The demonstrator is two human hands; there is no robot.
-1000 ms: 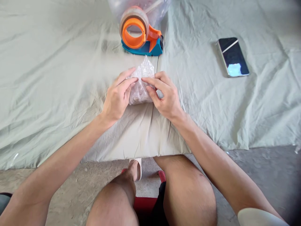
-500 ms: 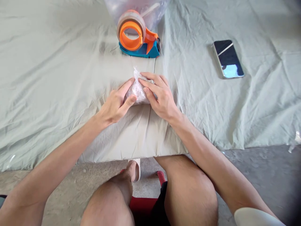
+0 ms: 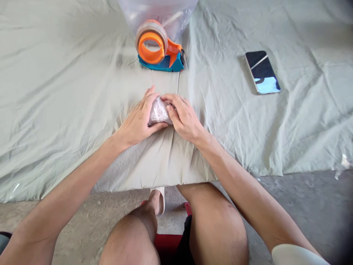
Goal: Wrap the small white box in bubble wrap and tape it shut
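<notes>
A small lumpy bundle in clear, shiny plastic wrap [image 3: 159, 111] rests on the cloth near the table's front edge. My left hand [image 3: 139, 117] curves around its left side, thumb along the front and fingers behind. On the other side, my right hand [image 3: 184, 117] grips the bundle with thumb and fingertips over its top right. What lies inside the wrap cannot be made out. Just beyond my hands stands an orange and blue tape dispenser [image 3: 174, 60] carrying a roll of tape.
Behind the dispenser is a translucent plastic bag [image 3: 176, 22]. A phone [image 3: 262, 72] lies to the right on the wrinkled grey-green cloth [image 3: 68, 73]. A plastic scrap [image 3: 343, 163] hangs at the right front edge. My knees and a red stool [image 3: 168, 243] are below.
The peak of plastic that stood up from the bundle is now folded down. My left hand has closed further around the bundle, and my right fingers have drawn in over its top.
</notes>
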